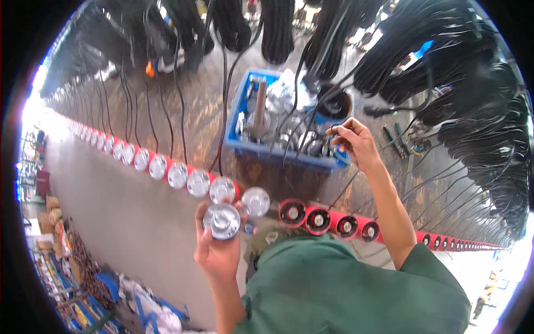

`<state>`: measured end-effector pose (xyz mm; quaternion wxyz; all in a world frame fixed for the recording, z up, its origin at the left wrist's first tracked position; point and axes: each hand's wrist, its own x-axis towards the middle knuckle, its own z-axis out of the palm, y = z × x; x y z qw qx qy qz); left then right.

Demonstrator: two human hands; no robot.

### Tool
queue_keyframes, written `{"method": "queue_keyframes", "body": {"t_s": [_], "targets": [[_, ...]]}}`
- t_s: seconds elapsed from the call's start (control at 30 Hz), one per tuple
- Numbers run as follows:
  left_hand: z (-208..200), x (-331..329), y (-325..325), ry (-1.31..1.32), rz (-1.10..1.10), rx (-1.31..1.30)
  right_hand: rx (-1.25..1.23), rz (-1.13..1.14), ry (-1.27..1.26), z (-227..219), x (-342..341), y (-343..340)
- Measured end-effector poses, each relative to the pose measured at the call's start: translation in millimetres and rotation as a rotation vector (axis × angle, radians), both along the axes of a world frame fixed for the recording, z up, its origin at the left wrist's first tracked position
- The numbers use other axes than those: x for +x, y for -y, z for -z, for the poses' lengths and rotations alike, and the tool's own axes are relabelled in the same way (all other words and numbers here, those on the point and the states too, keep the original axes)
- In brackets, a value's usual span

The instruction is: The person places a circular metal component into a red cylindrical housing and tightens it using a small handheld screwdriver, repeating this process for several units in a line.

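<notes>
My left hand [218, 253] grips a round silvery cap [222, 221] by its rim, its face turned up. Just beyond it, another silvery cap [256, 202] sits by the row's end. My right hand [359, 146] is raised over the right side of a blue bin [236, 143], thumb and fingers pinched together. What they hold, if anything, is too small to make out. Red housings with dark open ends [317, 221] line the bench edge on the right. To the left, several red housings carry silvery caps [198, 183].
In the bin lie metal parts, a hammer-like tool [260, 108] and crumpled plastic [283, 92]. A dark round container [335, 104] stands at its right corner. Pliers [396, 140] lie farther right. Bundled black cables [276, 30] hang above, with cords running down to the housings.
</notes>
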<state>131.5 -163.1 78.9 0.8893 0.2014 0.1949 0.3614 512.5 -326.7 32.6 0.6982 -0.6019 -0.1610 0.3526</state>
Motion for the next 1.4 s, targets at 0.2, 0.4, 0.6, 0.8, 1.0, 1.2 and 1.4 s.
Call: {"method": "queue_keyframes", "body": {"t_s": [0.2, 0.4, 0.6, 0.8, 1.0, 1.2, 1.4], "targets": [[28.5, -16.5, 16.9, -0.058, 0.025, -0.07, -0.164, -0.104, -0.181, 11.2, -108.1, 17.1], [39.8, -11.7, 32.1, -0.154, 0.109, -0.139, -0.2, -0.229, 0.709, 34.8, -156.0, 17.2], [44.8, -9.6, 33.0, -0.175, 0.151, -0.14, -0.2, -0.481, 1.102, 48.0, -160.3, 16.4], [72.9, -12.6, 35.1, -0.36, 0.264, -0.128, -0.21, -0.379, 0.58, 48.9, -151.2, 19.2], [148.6, 4.7, 56.4, -1.045, 0.637, 0.685, -0.212, -0.227, -0.015, 49.8, -121.2, 20.8], [214.5, 42.8, 107.6, -1.241, 0.24, 1.215, -0.425, -0.294, 0.337, 57.4, -117.0, 27.7], [236.0, 55.1, 126.1, -1.202, -0.127, 1.279, -0.452, -0.432, 0.498, 58.5, -126.1, 49.8]]}}
